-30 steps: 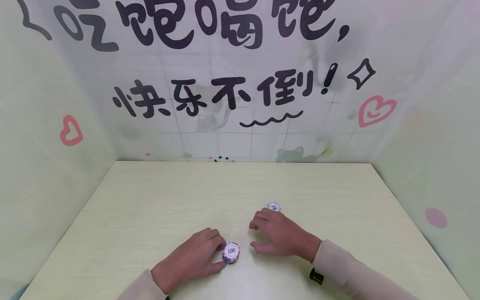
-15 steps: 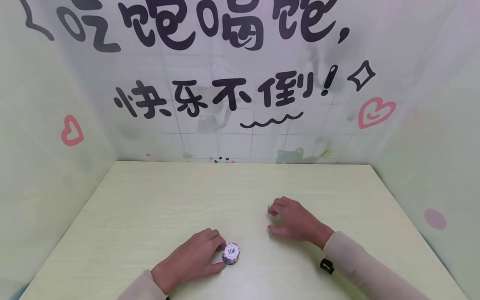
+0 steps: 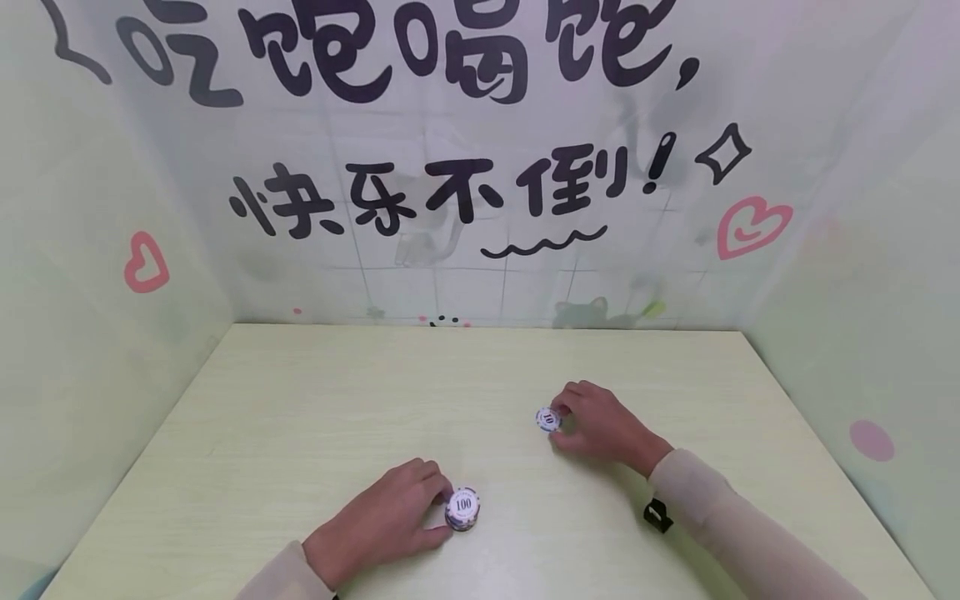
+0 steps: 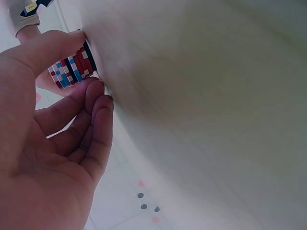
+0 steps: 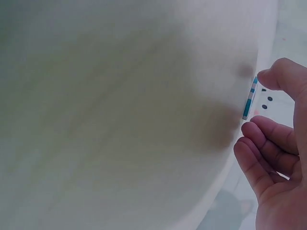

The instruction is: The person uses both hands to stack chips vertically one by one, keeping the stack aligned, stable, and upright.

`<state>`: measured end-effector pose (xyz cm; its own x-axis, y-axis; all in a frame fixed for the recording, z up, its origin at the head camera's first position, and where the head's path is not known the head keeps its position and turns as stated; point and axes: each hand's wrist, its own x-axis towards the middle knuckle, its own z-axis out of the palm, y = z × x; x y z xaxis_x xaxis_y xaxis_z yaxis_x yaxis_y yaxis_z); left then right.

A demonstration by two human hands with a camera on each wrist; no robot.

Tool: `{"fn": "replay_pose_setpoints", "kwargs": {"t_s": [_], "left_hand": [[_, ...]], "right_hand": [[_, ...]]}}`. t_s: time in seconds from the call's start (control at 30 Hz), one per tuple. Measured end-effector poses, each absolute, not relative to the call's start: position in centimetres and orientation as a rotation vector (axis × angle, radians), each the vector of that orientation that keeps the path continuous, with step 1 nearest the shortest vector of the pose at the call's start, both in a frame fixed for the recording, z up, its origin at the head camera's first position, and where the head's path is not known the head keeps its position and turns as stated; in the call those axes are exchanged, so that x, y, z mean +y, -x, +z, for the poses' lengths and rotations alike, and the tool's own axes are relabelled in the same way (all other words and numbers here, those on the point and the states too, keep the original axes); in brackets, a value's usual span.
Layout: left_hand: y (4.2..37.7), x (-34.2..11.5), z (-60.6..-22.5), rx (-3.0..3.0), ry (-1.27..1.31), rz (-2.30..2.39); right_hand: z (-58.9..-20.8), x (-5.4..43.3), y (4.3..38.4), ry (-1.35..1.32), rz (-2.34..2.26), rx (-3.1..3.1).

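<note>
In the head view a stack of poker chips (image 3: 462, 505) stands near the middle front, its top chip white and marked 100. My left hand (image 3: 382, 508) holds it from the left, thumb and fingers at its sides. The left wrist view shows the stack's striped red, white, blue and black edges (image 4: 74, 67) between thumb and fingers. Farther back and to the right, a single white-and-blue poker chip (image 3: 548, 419) marked 10 lies flat. My right hand (image 3: 603, 425) pinches its edge, and the right wrist view shows that chip's edge (image 5: 250, 99) between thumb and index finger.
Both hands work over a pale wood-grain table (image 3: 337, 392). A white printed backdrop (image 3: 375, 292) with black lettering rises along its far edge, and pale panels (image 3: 847, 333) close off the left and right sides. A black strap (image 3: 657, 516) hangs below the right sleeve.
My right hand has moved away from the stack, right and back, passing over the single chip and now gripping it from its right side. My left hand has stayed at the stack.
</note>
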<state>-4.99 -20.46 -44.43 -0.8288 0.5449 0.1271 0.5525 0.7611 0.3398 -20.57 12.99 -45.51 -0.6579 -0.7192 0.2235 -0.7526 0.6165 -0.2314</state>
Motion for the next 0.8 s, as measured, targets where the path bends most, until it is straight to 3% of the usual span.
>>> {"fn": "replay_pose_setpoints", "kwargs": {"t_s": [0.8], "left_hand": [[4.96, -20.41, -44.29, -2.951, 0.909, -0.57]], "right_hand": [[-45.05, 12.38, 21.53, -1.197, 0.503, -2.886]]}}
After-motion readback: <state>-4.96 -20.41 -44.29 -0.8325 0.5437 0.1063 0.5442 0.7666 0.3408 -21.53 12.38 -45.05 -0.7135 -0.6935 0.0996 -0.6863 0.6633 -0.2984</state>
